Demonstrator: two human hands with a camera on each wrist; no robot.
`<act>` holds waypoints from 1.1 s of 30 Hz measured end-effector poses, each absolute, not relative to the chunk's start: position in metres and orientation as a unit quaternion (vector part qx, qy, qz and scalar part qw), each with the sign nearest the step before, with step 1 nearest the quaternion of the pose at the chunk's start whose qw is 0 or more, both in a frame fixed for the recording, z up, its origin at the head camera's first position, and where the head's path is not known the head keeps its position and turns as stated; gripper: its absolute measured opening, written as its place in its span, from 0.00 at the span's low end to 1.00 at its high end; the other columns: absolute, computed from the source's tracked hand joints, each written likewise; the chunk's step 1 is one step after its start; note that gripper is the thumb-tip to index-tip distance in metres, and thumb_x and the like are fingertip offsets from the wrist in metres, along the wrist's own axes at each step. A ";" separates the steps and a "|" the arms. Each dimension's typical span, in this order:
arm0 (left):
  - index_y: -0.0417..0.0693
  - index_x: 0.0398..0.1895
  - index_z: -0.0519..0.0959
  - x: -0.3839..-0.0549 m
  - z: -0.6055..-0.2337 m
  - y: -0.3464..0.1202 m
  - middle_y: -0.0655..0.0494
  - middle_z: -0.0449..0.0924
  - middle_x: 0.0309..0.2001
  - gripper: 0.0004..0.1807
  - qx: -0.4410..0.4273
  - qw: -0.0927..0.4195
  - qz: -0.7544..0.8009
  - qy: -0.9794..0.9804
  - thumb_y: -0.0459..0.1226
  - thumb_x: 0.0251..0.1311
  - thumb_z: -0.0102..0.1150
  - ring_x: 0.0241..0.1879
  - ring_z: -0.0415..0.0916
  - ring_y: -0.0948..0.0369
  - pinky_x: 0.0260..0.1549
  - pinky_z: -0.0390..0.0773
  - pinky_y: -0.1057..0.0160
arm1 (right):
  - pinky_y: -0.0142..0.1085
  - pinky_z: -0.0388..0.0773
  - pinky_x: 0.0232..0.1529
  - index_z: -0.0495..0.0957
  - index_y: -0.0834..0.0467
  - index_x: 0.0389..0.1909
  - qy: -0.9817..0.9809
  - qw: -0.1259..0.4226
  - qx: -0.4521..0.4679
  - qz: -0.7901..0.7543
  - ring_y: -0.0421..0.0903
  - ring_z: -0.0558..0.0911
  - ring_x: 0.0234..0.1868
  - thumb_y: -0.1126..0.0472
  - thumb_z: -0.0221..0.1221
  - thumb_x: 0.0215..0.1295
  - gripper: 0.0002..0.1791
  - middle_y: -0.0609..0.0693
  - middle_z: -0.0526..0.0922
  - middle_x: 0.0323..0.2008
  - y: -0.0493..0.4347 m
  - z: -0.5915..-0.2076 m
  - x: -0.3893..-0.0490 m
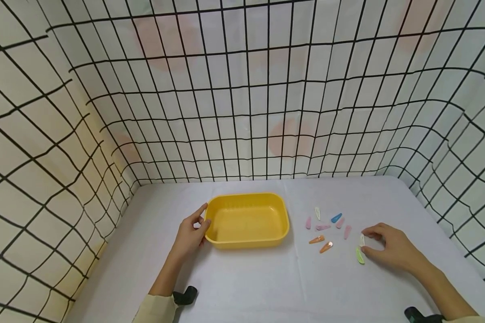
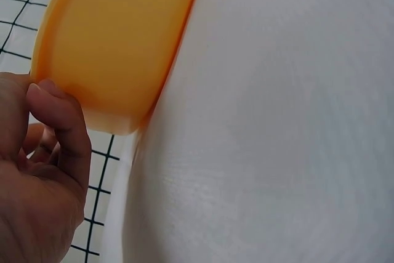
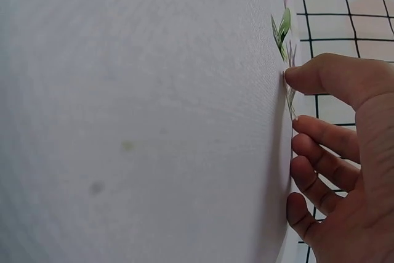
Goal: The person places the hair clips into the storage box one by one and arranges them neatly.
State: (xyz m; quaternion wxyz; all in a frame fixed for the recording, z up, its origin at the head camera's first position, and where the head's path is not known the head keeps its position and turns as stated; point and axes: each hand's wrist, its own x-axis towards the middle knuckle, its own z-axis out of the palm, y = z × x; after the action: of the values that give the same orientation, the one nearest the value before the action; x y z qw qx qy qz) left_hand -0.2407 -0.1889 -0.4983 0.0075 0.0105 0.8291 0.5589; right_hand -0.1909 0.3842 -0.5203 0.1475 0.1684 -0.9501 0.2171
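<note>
The left hand [image 1: 189,233] pinches the yellow tray [image 1: 244,244] at its left end; the right hand [image 1: 396,247] pinches a white hair clip [image 1: 362,240] (one green clip [image 1: 360,256] lies just beside).

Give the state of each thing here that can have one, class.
Yellow plastic tray: upright, empty.
Left hand: gripping the tray's rim.
Right hand: pinching a white hair clip.
Green hair clip: lying near the right hand.
Other hair clips: scattered; open or snapped shut unclear.
White tablecloth: spread, lightly creased.

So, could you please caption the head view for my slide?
Left hand holds a yellow tray; right hand pinches a white hair clip.
</note>
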 end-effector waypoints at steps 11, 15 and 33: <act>0.59 0.75 0.70 -0.243 -0.501 -0.184 0.49 0.70 0.33 0.31 0.011 -0.014 0.568 0.823 0.37 0.69 0.62 0.12 0.69 0.58 0.13 0.76 0.67 | 0.25 0.71 0.36 0.86 0.52 0.40 -0.943 0.176 0.177 0.221 0.33 0.75 0.34 0.54 0.81 0.42 0.22 0.38 0.82 0.35 0.387 -0.522 -0.195; 0.58 0.76 0.69 -0.242 -0.501 -0.183 0.50 0.70 0.32 0.32 0.002 -0.011 0.570 0.821 0.36 0.69 0.62 0.12 0.68 0.58 0.13 0.76 0.67 | 0.27 0.71 0.32 0.86 0.52 0.40 -0.943 0.168 0.174 0.229 0.33 0.73 0.33 0.54 0.81 0.42 0.22 0.37 0.80 0.33 0.387 -0.520 -0.196; 0.57 0.76 0.70 -0.244 -0.506 -0.178 0.53 0.69 0.27 0.30 -0.016 -0.031 0.562 0.827 0.38 0.71 0.61 0.12 0.65 0.60 0.14 0.73 0.70 | 0.30 0.74 0.31 0.86 0.52 0.42 -0.939 0.176 0.195 0.222 0.38 0.74 0.32 0.57 0.80 0.44 0.22 0.41 0.82 0.34 0.363 -0.483 -0.208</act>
State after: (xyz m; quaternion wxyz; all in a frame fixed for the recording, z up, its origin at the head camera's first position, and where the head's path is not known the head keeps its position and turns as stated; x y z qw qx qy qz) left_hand -0.2439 -0.1782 -0.5063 -0.0312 -0.0155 0.8266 0.5617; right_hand -0.2084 0.3632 -0.4831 0.1764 0.1951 -0.9389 0.2220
